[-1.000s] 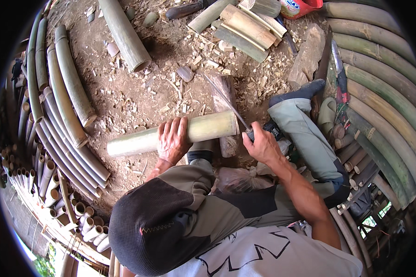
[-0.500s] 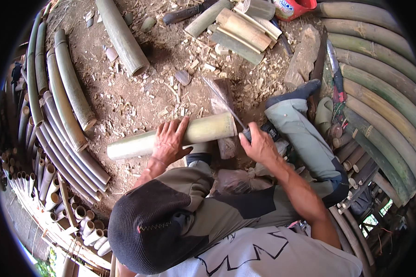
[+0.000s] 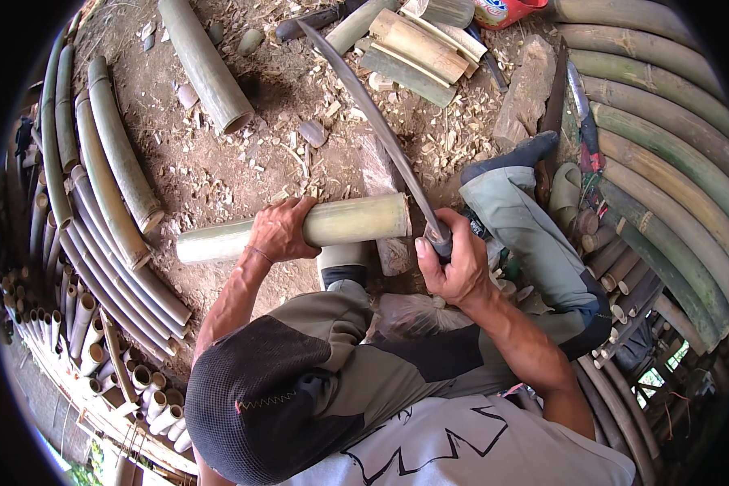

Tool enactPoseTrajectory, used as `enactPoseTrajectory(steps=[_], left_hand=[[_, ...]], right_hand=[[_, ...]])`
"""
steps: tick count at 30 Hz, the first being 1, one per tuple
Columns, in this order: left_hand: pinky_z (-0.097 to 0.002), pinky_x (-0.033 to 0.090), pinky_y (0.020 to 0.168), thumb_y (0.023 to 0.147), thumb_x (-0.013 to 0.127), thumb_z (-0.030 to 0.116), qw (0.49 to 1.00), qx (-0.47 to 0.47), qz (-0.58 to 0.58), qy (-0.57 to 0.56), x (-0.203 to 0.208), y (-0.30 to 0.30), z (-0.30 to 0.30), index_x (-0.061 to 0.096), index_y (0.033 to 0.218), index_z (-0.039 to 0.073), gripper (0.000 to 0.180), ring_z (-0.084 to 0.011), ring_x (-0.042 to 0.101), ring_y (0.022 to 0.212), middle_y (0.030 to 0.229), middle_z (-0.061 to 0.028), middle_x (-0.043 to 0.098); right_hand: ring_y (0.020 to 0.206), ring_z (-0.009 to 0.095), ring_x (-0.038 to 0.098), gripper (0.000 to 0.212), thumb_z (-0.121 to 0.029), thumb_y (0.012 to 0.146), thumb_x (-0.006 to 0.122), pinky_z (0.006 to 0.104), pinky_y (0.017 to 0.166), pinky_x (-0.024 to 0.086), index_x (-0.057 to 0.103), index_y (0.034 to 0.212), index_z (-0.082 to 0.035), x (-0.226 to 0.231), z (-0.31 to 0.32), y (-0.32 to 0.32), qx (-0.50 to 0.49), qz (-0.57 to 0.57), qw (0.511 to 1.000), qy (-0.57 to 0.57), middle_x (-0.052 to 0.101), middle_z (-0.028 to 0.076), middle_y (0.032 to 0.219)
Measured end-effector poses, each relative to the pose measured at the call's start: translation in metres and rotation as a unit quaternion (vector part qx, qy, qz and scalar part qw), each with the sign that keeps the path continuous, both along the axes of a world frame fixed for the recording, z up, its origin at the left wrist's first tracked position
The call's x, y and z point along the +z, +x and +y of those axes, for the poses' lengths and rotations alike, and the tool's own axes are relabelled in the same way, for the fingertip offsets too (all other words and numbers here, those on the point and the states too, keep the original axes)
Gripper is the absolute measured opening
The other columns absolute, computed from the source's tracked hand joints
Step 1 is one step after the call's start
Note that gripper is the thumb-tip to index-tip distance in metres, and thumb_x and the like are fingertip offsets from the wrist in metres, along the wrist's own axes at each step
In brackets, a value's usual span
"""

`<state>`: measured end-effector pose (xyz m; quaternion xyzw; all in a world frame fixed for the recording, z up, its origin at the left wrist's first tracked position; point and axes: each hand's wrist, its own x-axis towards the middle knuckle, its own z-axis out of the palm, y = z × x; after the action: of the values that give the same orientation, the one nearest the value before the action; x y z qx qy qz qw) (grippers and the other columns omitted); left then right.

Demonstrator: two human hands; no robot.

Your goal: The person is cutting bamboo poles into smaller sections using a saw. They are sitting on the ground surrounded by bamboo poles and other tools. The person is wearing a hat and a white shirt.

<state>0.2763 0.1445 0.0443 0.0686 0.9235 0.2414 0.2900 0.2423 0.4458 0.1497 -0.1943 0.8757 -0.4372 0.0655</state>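
Observation:
A thick, pale green bamboo tube (image 3: 356, 220) lies almost level in front of me, its right end over a wooden block (image 3: 378, 166). My left hand (image 3: 282, 229) is wrapped round the tube left of its middle. In my right hand (image 3: 462, 263), closed round the handle, is a machete (image 3: 381, 130) with a long, slightly curved dark blade. The blade slants up and left from my fist, past the tube's right end, with its tip near the top of the view. Whether the blade touches the tube, I cannot tell.
Wood chips litter the dirt floor. Another bamboo tube (image 3: 206, 69) lies far left; split bamboo pieces (image 3: 421, 53) and a red container (image 3: 506, 11) are at the back. Bamboo poles (image 3: 664, 121) line the right, more (image 3: 121, 146) the left. A plastic bag (image 3: 413, 314) sits between my legs.
The machete has swung up, its tip now farther away and to the left, its blade turned broader to view. My right hand is slightly nearer me. The tube and left hand shifted a little left.

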Motion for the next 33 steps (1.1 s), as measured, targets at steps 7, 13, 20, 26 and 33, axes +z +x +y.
enactPoseTrajectory(steps=[7,13,20,26,33], left_hand=[[-0.0465,0.054,0.083,0.055,0.083,0.036,0.999,0.009,0.042,-0.002,-0.004,0.003,0.002,0.062,0.121,0.015,0.073,-0.0339,0.067,0.094,0.099,-0.0120,0.067],[-0.0480,0.049,0.091,0.058,0.083,0.034,0.992,0.035,0.118,-0.025,-0.007,0.021,0.011,0.059,0.125,0.016,0.073,-0.0316,0.064,0.103,0.108,-0.0096,0.065],[-0.0468,0.049,0.089,0.060,0.084,0.036,0.984,0.032,0.168,-0.059,-0.010,0.044,0.014,0.061,0.124,0.016,0.071,-0.0306,0.064,0.103,0.111,-0.0081,0.066],[-0.0443,0.046,0.091,0.058,0.080,0.026,0.976,0.055,0.208,-0.043,-0.010,0.033,0.023,0.059,0.124,0.016,0.069,-0.0280,0.062,0.099,0.105,-0.0064,0.064],[-0.0452,0.047,0.091,0.062,0.081,0.028,0.978,0.051,0.189,-0.067,-0.011,0.043,0.018,0.060,0.126,0.015,0.069,-0.0289,0.064,0.101,0.113,-0.0075,0.066]], right_hand=[[0.073,0.046,0.067,0.031,-0.027,0.096,0.062,0.0526,0.060,0.053,0.049,0.107,0.000,-0.065,0.035,0.005,0.022,-0.185,0.966,0.181,0.065,0.026,0.076],[0.071,0.039,0.070,0.033,-0.026,0.096,0.063,0.0456,0.059,0.055,0.053,0.112,0.000,-0.034,0.012,-0.001,0.005,-0.032,0.999,0.042,0.067,0.026,0.085],[0.073,0.043,0.068,0.034,-0.028,0.095,0.064,0.0486,0.063,0.053,0.053,0.109,0.001,-0.039,0.019,0.004,0.012,-0.150,0.985,0.090,0.066,0.024,0.079],[0.068,0.040,0.069,0.032,-0.028,0.094,0.066,0.0447,0.057,0.056,0.053,0.106,-0.001,-0.067,0.036,0.008,0.051,-0.064,0.979,0.188,0.067,0.023,0.080],[0.073,0.044,0.068,0.036,-0.028,0.094,0.067,0.0474,0.061,0.054,0.053,0.111,0.000,-0.017,0.005,0.000,0.019,-0.053,0.998,0.000,0.066,0.026,0.083]])
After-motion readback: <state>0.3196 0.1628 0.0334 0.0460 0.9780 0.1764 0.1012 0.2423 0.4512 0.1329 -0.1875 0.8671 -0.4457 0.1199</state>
